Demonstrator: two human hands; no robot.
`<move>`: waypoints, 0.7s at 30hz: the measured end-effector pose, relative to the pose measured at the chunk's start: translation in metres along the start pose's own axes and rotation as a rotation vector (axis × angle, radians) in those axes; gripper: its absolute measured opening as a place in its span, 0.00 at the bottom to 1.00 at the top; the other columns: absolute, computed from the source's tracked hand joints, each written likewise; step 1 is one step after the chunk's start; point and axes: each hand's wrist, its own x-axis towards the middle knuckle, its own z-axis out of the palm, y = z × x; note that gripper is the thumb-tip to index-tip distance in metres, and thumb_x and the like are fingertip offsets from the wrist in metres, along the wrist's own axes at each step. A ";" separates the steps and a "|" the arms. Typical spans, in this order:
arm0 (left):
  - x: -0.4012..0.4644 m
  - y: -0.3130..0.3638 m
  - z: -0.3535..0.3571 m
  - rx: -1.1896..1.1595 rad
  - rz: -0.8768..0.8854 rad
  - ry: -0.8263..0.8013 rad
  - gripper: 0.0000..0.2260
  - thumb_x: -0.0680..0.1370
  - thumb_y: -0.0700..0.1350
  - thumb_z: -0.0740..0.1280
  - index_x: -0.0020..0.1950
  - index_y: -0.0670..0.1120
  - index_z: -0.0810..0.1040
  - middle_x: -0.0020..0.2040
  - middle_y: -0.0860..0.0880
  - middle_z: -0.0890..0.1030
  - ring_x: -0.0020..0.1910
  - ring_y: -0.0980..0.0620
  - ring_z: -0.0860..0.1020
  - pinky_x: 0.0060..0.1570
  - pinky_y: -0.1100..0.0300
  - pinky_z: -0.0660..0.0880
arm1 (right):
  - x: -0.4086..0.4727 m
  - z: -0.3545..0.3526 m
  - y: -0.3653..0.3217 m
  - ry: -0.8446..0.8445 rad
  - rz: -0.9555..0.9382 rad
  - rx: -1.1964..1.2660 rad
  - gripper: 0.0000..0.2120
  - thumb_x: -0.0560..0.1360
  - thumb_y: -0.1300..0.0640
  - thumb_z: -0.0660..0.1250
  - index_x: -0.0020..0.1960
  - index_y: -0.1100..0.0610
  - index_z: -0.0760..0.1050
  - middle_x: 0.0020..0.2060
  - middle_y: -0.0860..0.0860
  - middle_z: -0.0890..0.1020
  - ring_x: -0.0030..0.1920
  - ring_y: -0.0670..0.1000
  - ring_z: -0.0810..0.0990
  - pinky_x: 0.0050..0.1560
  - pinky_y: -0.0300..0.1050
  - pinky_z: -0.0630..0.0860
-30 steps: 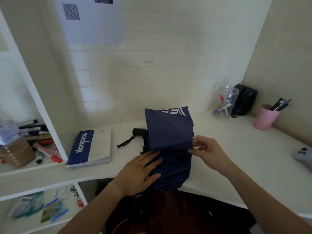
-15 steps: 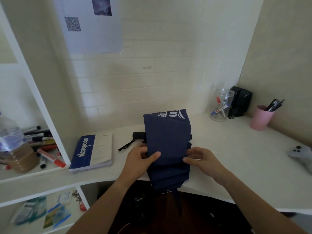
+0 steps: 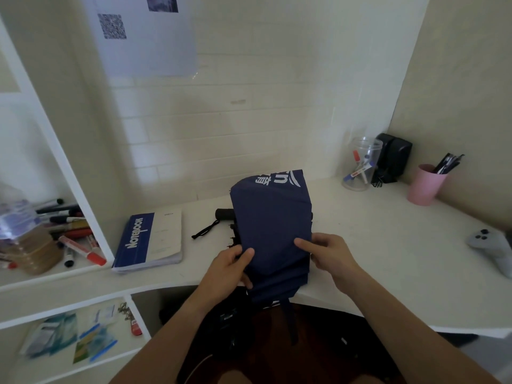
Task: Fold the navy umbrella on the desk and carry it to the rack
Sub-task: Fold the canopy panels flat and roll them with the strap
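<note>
The navy umbrella (image 3: pixel 273 225) lies on the white desk (image 3: pixel 388 245), its cloth gathered in flat folds with white lettering at the far end. Its black handle (image 3: pixel 224 214) and wrist strap stick out to the left. My left hand (image 3: pixel 230 268) grips the left edge of the cloth, thumb on top. My right hand (image 3: pixel 327 252) holds the right edge, thumb pressing the top fold. The near end of the umbrella hangs over the desk's front edge. No rack is in view.
A blue-and-white notebook (image 3: pixel 151 241) lies left of the umbrella. A clear jar of markers (image 3: pixel 360 164), a black speaker (image 3: pixel 393 159) and a pink pen cup (image 3: pixel 425 184) stand at the back right. A grey controller (image 3: pixel 490 246) lies far right. Shelves with markers are at left.
My left hand has left the top of the cloth and taken its left edge. My right hand has closed in on the right edge, thumb on the top fold.
</note>
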 end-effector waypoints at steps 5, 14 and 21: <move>-0.001 -0.009 -0.004 0.021 -0.055 0.036 0.17 0.84 0.53 0.63 0.48 0.43 0.85 0.40 0.45 0.87 0.39 0.47 0.84 0.40 0.58 0.76 | -0.006 -0.007 0.010 -0.025 0.091 0.128 0.13 0.75 0.59 0.74 0.54 0.67 0.81 0.49 0.59 0.86 0.39 0.56 0.88 0.36 0.40 0.81; -0.006 -0.017 -0.004 0.416 0.051 0.242 0.25 0.81 0.52 0.67 0.25 0.48 0.69 0.24 0.51 0.74 0.25 0.58 0.72 0.32 0.69 0.66 | -0.005 -0.001 0.021 0.153 0.034 -0.253 0.12 0.68 0.56 0.80 0.47 0.56 0.79 0.38 0.54 0.87 0.43 0.54 0.85 0.47 0.47 0.81; -0.004 -0.026 -0.001 0.791 0.181 0.252 0.18 0.76 0.52 0.73 0.30 0.53 0.71 0.38 0.54 0.76 0.35 0.59 0.71 0.41 0.65 0.67 | -0.009 0.000 0.026 0.096 -0.244 -0.709 0.08 0.72 0.58 0.75 0.43 0.50 0.77 0.34 0.45 0.83 0.35 0.40 0.78 0.35 0.28 0.67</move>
